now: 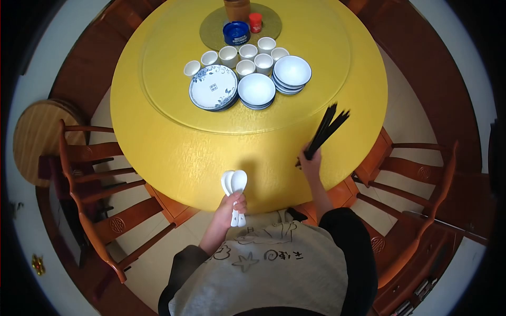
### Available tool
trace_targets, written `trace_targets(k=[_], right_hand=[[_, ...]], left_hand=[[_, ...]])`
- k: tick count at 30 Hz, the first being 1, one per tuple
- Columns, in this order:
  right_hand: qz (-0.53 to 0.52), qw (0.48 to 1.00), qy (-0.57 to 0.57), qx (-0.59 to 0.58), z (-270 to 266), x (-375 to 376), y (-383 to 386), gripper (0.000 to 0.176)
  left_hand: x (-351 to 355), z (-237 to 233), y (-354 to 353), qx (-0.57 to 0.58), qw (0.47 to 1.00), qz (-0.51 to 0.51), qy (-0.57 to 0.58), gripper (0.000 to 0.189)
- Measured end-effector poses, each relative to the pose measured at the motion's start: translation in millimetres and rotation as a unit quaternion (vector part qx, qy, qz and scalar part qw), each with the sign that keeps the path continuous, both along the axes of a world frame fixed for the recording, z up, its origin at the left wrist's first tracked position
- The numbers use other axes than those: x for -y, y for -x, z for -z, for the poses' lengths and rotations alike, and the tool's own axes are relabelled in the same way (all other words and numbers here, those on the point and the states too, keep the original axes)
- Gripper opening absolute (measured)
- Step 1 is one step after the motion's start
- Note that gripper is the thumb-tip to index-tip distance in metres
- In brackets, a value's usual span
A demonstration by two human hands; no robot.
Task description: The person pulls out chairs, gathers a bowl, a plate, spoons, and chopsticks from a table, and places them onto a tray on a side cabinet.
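My left hand (235, 205) is closed around the handles of several white spoons (239, 180), their bowls pointing away from me above the near table edge. A bundle of black chopsticks (325, 129) is gripped in my right hand (311, 158), tips fanned outward over the yellow table (184, 152). Farther off stand a stack of blue-patterned plates (213, 87) and two stacks of white bowls, one in the middle (256, 89) and one to the right (292, 71). Behind them is a group of several small white cups (245, 68).
At the table's far side, a round mat (213, 34) bears a blue ashtray-like dish (236, 33), a red container (255, 22) and a brown pot (237, 9). Wooden chairs flank me at left (116, 205) and right (416, 184). Round wooden boards (45, 137) lean at far left.
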State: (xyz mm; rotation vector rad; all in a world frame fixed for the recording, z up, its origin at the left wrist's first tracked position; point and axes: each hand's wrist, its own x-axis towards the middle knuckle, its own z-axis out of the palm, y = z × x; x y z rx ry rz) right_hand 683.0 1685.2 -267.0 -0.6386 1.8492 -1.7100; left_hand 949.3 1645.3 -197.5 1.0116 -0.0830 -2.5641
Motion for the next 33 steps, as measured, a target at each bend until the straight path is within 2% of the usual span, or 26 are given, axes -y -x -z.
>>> trace_targets(k=[1,3,7,13,15,19,20,21,22,23,24,28,30,31,33], right_hand=[[-0.003,1.0,-0.003,0.0,3.1,0.7,-15.2,0.018],[-0.073,0.992,0.103,0.015,20.2,1.9,-44.2,0.022],[-0.079,0.989,0.105,-0.071,52.4,-0.7,-86.6,0.024],[-0.086,0.986,0.144,-0.022,64.4,12.4,-87.5,0.029],[-0.089,0.976,0.192,-0.055,58.6,15.2,-86.9,0.03],[-0.072,0.978,0.176,-0.084,71.6,15.6,-86.9,0.029],[-0.053,0.966,0.224,0.12,74.3,15.4,-86.5,0.028],[-0.031,0.91,0.263,0.318,78.1,14.4,-86.7,0.027],[-0.031,0.91,0.262,0.319,81.2,12.0,-85.7,0.027],[-0.062,0.971,0.182,0.141,83.6,8.6,-83.0,0.027],[-0.092,0.99,0.098,-0.042,83.3,9.3,-81.9,0.026],[-0.107,0.988,0.078,-0.073,65.6,10.9,-82.7,0.024],[-0.031,0.993,0.115,-0.027,43.1,12.6,-90.5,0.021],[-0.034,0.992,0.116,-0.027,45.1,12.0,-91.1,0.021],[-0.045,0.996,0.067,-0.036,48.7,10.4,-88.5,0.02]], left_hand=[[-2.4,-0.5,-2.7,0.0,1.0,-0.003,-0.003,0.009],[-5.1,-2.4,-8.2,0.008,1.0,-0.009,0.021,0.008],[-5.7,-9.3,-16.7,0.033,0.998,-0.009,0.053,0.007],[3.0,-11.6,-15.2,0.04,0.996,0.022,0.073,0.013],[3.8,-9.8,-13.7,0.06,0.996,0.021,0.062,0.016],[5.0,-11.2,-10.4,0.07,0.994,0.032,0.072,0.018],[5.1,-11.5,-9.0,0.062,0.995,0.036,0.071,0.019],[4.4,-11.9,-8.2,0.054,0.995,0.039,0.069,0.019],[2.8,-11.7,-7.9,0.055,0.995,0.039,0.069,0.019],[1.3,-11.0,-7.7,0.046,0.996,0.042,0.061,0.02],[2.2,-10.8,-8.8,0.04,0.997,0.045,0.056,0.021],[-1.8,-10.6,-16.7,-0.014,0.996,0.05,0.078,0.021],[-2.3,-6.5,-21.8,-0.069,0.996,0.042,0.049,0.021],[-1.4,-1.1,-24.6,-0.069,0.996,0.039,0.051,0.021],[2.0,5.9,-27.8,-0.139,0.99,0.027,-0.022,0.02]])
